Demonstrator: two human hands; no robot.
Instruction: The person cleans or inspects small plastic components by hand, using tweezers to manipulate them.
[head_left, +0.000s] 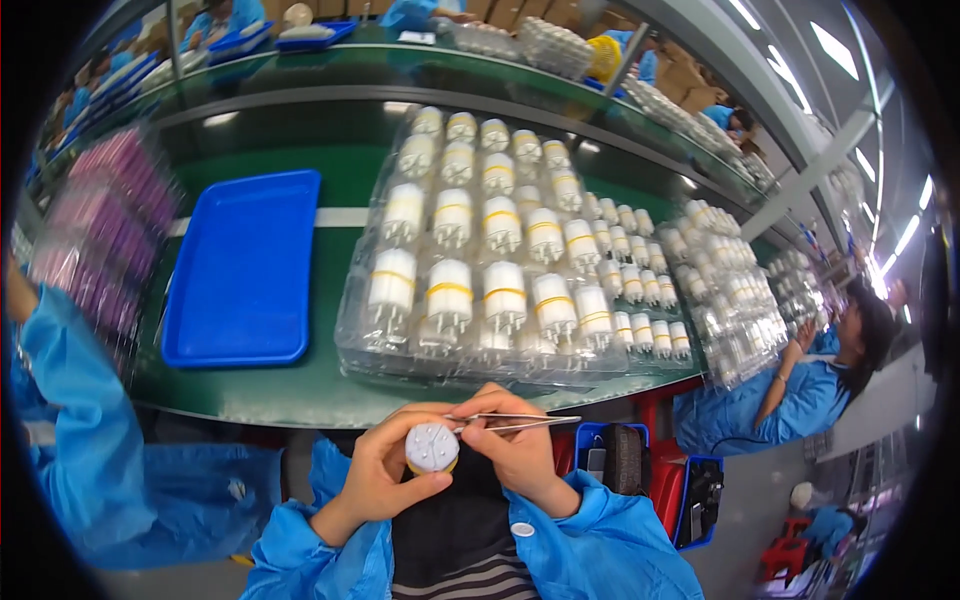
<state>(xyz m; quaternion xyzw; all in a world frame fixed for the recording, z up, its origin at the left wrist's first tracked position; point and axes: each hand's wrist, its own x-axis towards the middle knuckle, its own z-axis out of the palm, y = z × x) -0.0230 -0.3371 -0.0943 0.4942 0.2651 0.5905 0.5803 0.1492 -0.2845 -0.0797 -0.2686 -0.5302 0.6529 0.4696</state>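
My left hand [372, 476] is closed around a white cylindrical part [432, 452] with a yellow band, held in front of my body. Its round end, dotted with small metal pins, faces up toward me. Pinched in my right hand [520, 458] is a pair of metal tweezers [535, 418], its far end sticking out to the right. The other end lies close to the part's rim; whether it touches is hard to make out. Beyond my hands, a clear plastic tray [350, 355] carries rows of similar white cylinders [448, 290].
A flat blue tray [240, 270] lies on the green table [250, 395]. Stacked packs of purple pieces [105, 220] stand at the left. More packed cylinders [730, 290] line the right. A co-worker's blue sleeve [80, 400] is close on the left; another person [770, 400] sits right.
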